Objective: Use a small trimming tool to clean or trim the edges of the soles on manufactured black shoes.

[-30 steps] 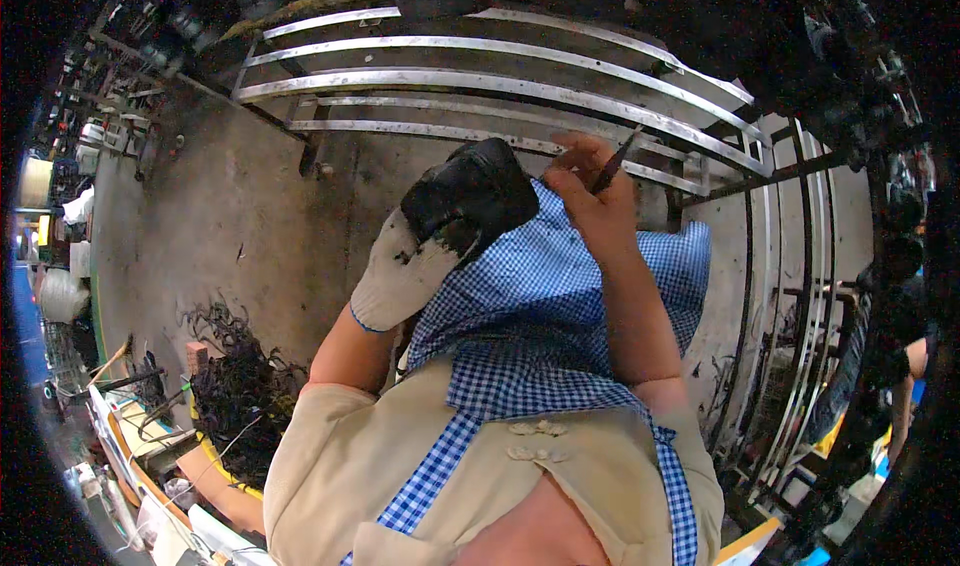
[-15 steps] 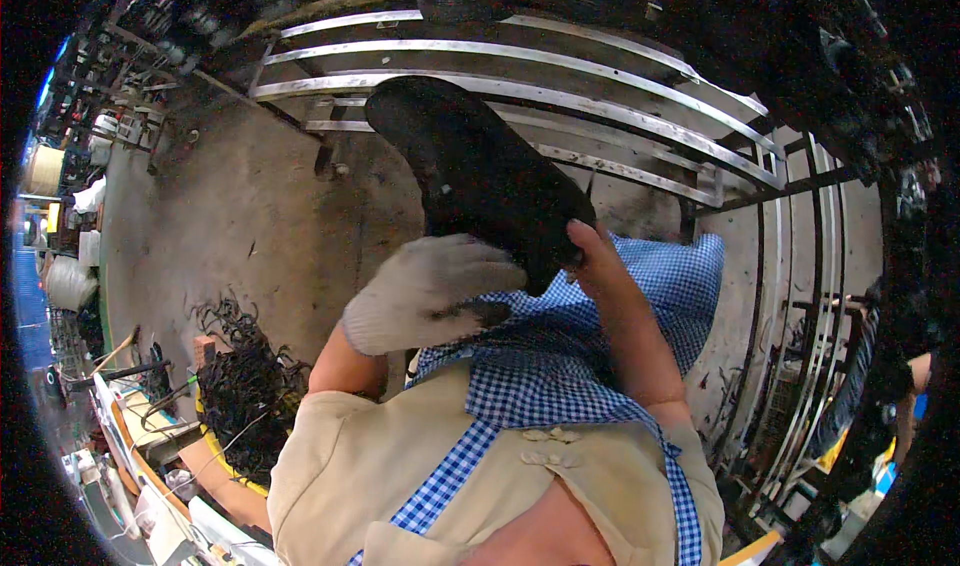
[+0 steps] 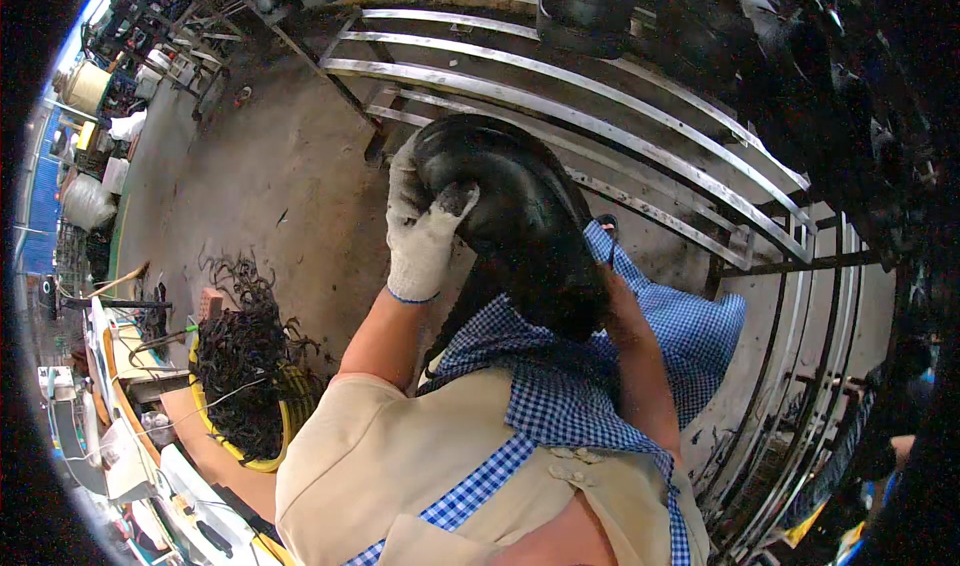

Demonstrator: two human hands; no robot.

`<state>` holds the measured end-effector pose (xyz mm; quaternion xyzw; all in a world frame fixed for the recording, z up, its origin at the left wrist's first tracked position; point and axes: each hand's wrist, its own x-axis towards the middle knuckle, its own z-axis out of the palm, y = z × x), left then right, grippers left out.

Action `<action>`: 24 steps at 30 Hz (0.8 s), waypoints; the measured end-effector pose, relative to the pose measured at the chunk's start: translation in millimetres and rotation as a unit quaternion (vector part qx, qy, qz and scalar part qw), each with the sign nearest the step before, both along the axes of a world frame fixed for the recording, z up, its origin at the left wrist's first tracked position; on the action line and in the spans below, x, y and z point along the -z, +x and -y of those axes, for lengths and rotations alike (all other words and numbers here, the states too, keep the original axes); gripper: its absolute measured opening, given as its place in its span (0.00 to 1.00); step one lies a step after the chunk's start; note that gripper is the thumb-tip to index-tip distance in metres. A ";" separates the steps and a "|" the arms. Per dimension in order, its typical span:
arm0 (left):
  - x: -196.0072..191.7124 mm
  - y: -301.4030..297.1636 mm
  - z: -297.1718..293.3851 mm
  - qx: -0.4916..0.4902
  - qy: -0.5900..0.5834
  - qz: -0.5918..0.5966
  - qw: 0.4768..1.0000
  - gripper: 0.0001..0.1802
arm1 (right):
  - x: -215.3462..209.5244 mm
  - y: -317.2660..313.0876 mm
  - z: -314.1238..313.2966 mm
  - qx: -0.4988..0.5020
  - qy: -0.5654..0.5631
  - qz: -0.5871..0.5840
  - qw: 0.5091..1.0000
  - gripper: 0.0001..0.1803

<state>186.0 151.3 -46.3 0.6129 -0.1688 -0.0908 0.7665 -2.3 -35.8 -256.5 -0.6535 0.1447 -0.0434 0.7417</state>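
Observation:
A glossy black rubber boot point(image 3: 520, 201) is held up in front of my apron, its rounded toe end toward the upper left. My left hand point(image 3: 424, 231), in a pale knitted glove with dark smudges, is closed on that end; the thumb presses on the near side and the fingers wrap round the outer edge. At the boot's lower right side is my bare right hand point(image 3: 610, 284), gripping it, with most of its fingers hidden behind the dark rubber. A blue checked apron point(image 3: 655, 331) hangs below.
Beyond the boot stands a metal rack with pale rails point(image 3: 500, 94). A black shiny piece point(image 3: 588, 11) rests on it. To the lower left, a yellow-rimmed basket point(image 3: 212, 428) holds a heap of black strips point(image 3: 245, 376). More rails point(image 3: 815, 366) run along the right.
The boot has been turned from its flat, matte side to its glossy side. My left hand has moved from the lower edge up to the toe end and taken hold there.

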 end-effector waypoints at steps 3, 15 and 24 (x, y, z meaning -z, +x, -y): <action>-7.2 0.5 1.3 0.048 0.005 0.018 0.999 0.38 | -72.6 14.2 -4.7 0.043 0.013 -0.099 0.994 0.22; -14.2 -1.9 7.7 0.268 0.172 0.125 0.940 0.36 | -218.9 20.4 -0.5 0.061 -0.439 0.172 0.880 0.20; -15.5 -14.0 16.4 0.320 0.141 0.084 0.933 0.38 | -240.5 5.9 -10.7 0.038 -0.575 0.130 0.807 0.24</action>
